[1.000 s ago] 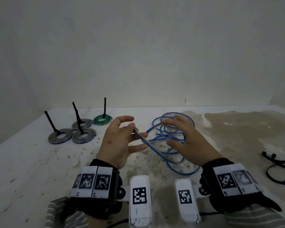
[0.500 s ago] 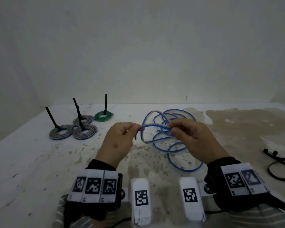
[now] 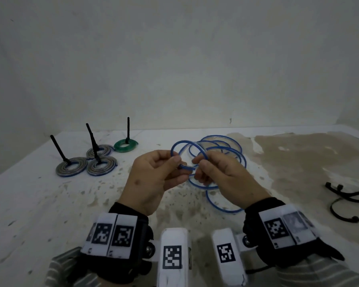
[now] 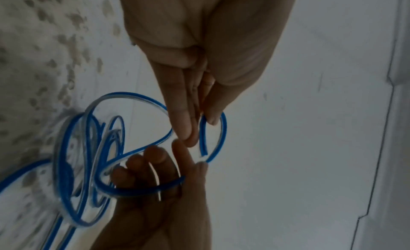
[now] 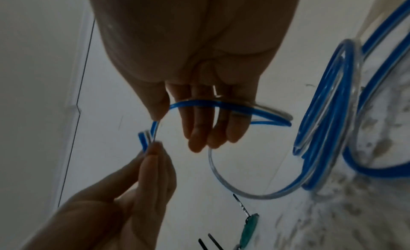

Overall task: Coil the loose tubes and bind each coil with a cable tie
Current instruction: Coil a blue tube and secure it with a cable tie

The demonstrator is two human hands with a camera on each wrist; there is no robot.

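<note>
Blue tube (image 3: 215,151): left hand (image 3: 153,179) pinches its end, right hand (image 3: 222,177) pinches alongside; keep first loop small, feed slack evenly.

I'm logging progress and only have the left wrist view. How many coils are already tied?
Observer: Four, at the table's far left: three grey coils and one green coil, each with a black tie tail standing up.
Operator: Any spare ties?
Observer: Yes, loose black cable ties lie on the table, right of the right hand.
Operator: Is the blue tube fully lifted?
Observer: No, most of the blue tube lies in loops on the table.
</note>
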